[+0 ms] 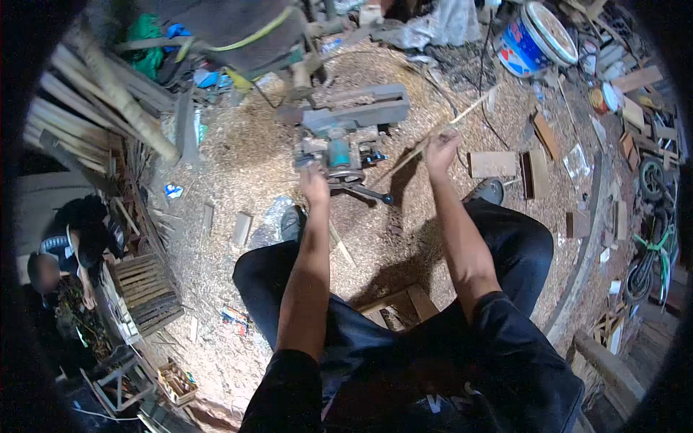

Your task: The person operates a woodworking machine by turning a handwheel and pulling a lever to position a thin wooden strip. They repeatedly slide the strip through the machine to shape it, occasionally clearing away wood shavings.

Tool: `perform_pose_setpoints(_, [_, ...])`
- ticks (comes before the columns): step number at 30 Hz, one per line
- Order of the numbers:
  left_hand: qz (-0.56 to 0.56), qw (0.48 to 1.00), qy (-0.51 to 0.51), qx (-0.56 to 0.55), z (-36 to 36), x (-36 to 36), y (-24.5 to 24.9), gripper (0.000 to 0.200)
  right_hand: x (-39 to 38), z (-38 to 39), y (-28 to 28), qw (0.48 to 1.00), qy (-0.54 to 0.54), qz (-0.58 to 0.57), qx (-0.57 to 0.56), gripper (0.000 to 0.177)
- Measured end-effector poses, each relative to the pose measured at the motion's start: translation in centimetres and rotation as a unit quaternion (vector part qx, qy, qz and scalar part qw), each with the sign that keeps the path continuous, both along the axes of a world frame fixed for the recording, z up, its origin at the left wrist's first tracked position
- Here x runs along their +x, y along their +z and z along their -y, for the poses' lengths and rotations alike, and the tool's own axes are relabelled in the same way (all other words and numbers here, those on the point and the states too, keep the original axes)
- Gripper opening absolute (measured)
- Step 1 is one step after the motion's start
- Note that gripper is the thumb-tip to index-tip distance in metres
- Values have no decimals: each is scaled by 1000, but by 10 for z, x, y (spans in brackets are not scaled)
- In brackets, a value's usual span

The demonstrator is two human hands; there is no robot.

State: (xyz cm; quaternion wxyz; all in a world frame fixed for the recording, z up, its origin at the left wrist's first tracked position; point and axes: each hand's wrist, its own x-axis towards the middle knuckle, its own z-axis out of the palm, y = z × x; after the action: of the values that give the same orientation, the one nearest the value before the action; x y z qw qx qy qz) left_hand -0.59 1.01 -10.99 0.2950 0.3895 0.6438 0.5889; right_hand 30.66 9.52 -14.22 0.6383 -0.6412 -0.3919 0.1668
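Observation:
My right hand (442,151) is closed around a long, thin wooden stick (473,107), which slants from the machine's right side up to the upper right. My left hand (315,185) has its fingers curled at the left front edge of a small machine with a green motor body (338,153). What those fingers grip, if anything, is hidden. A black-knobbed lever (372,193) sticks out from the machine's front. Behind the motor lies a long grey metal bed or beam (375,105). Below my left hand, another pale stick (342,245) rests on the shavings.
Wood shavings cover the floor. Wooden blocks (493,164) lie right of my right hand, near my shoe (489,191). A paint bucket (535,40) stands at upper right. Leaning poles (119,94) and a slatted crate (148,290) are on the left, where another person (79,234) sits.

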Motion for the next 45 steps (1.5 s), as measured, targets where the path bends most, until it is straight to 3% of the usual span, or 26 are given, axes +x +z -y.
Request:
perform_pose_setpoints(2, [-65, 991, 6, -119, -14, 11, 79, 29, -8, -21, 69, 992, -7, -107, 71, 10])
perform_pose_setpoints(4, [-63, 986, -75, -136, -25, 6, 132, 31, 8, -43, 107, 993, 31, -88, 76, 14])
perform_pose_setpoints(6, [-60, 979, -138, -137, -12, 3, 186, 32, 24, -51, 153, 995, 93, 15, 36, 20])
perform_pose_setpoints(8, [-58, 974, -184, -116, 9, 2, 237, 33, 11, -32, 228, 991, 127, -36, -4, 25])
perform_pose_setpoints(11, [-88, 972, -178, -125, 24, -15, 221, 32, 2, 0, 278, 976, 182, -117, -1, 30])
perform_pose_setpoints(13, [-117, 962, -198, -143, 40, -8, 253, 30, -14, 21, 292, 958, 209, -192, 42, 28])
perform_pose_setpoints(17, [-209, 949, -227, -72, 42, -10, 250, 28, -51, 36, 271, 927, 227, -298, 10, 24])
perform_pose_setpoints(19, [-233, 944, -223, -63, 39, -16, 246, 27, -60, 27, 260, 930, 242, -278, 16, 23])
perform_pose_setpoints(23, [-245, 929, -252, -120, 26, -29, 252, 25, -66, 12, 234, 908, 247, -339, -5, 24])
perform_pose_setpoints(26, [-235, 927, -258, -140, 15, -38, 239, 25, -68, 10, 231, 909, 236, -343, -22, 26])
perform_pose_setpoints(30, [-213, 929, -258, -159, 10, -37, 239, 30, -53, 8, 250, 942, 223, -250, -29, 35])
perform_pose_setpoints(38, [-212, 921, -286, -157, 1, -30, 223, 34, -57, 25, 243, 915, 262, -303, -56, 36])
perform_pose_setpoints(42, [-260, 904, -299, -160, 7, -25, 236, 34, -39, 15, 261, 962, 252, -103, -21, 34])
perform_pose_setpoints(45, [-272, 901, -301, -153, 6, -23, 231, 34, -31, 16, 274, 955, 264, -136, -3, 35])
